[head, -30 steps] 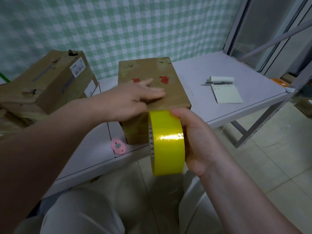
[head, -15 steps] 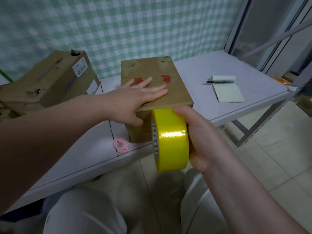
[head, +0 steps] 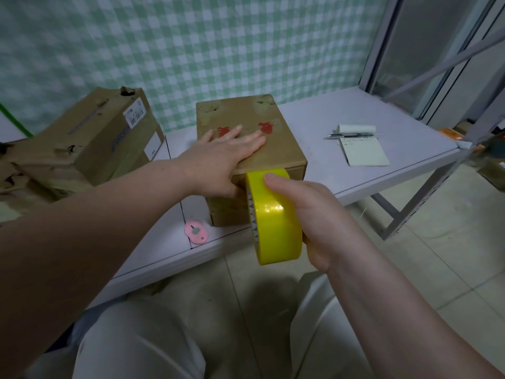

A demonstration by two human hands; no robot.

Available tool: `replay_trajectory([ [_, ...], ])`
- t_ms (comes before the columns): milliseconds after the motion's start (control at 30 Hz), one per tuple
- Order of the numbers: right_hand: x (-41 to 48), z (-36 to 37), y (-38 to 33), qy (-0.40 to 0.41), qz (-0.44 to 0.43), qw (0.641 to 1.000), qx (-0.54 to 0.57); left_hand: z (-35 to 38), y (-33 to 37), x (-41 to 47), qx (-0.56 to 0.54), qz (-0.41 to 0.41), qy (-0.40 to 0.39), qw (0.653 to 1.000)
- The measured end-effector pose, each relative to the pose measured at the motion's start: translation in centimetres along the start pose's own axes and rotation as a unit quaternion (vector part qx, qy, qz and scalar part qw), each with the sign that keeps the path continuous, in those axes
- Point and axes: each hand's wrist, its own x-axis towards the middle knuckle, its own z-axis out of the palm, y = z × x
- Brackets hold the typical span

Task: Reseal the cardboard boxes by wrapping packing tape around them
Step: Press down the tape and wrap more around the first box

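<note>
Clearly, your left hand lay flat on box, fingers straight; right hand gripped tape roll. Uneven pull could have wrinkled tape, shifted box.

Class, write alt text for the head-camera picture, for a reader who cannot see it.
A person's left hand presses flat on a cardboard box on a table, while the right hand holds a roll of yellow packing tape at the box's near edge. A battered second box sits left; a notepad and pen lie right.
</note>
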Motion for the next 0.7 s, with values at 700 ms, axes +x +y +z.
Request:
replay_trajectory([
  [700, 0.3, -0.7, 2.7, -0.009, 0.055, 0.998, 0.018, -1.5, 0.3, -0.2, -0.057, -0.020, -0.084, 0.995],
])
